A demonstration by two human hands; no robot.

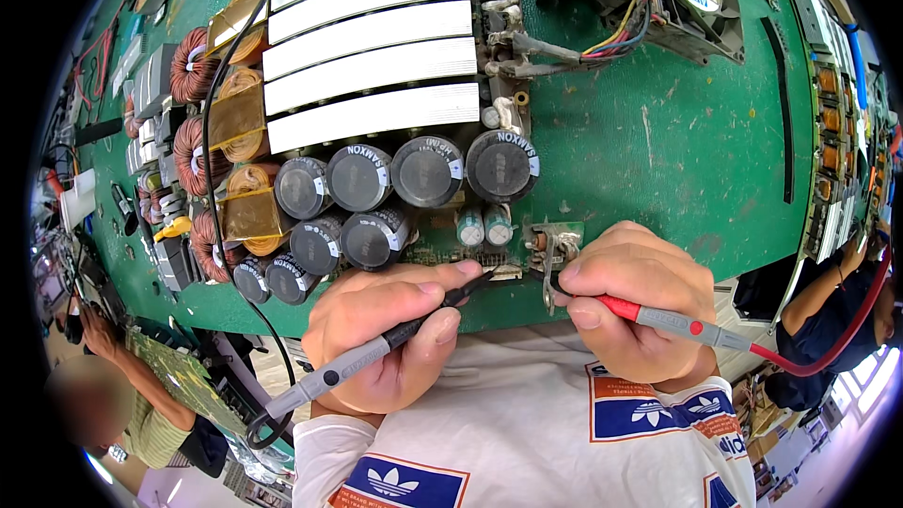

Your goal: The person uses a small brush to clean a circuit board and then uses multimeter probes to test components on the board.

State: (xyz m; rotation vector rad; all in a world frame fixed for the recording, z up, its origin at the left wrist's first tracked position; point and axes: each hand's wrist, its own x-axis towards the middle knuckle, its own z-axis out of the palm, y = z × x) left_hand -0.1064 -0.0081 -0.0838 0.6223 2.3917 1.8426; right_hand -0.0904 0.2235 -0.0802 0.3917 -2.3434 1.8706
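Probes meet at the green circuit board's (658, 132) near edge: left hand (386, 329) grips the black probe (414, 325), right hand (635, 306) the red probe (658, 318). Measuring seems underway; next, steady tips on contacts.

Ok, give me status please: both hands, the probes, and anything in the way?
Left hand grips black probe, tip at board edge. Right hand grips red probe by metal bracket. Capacitors stand behind, clear of the tips.
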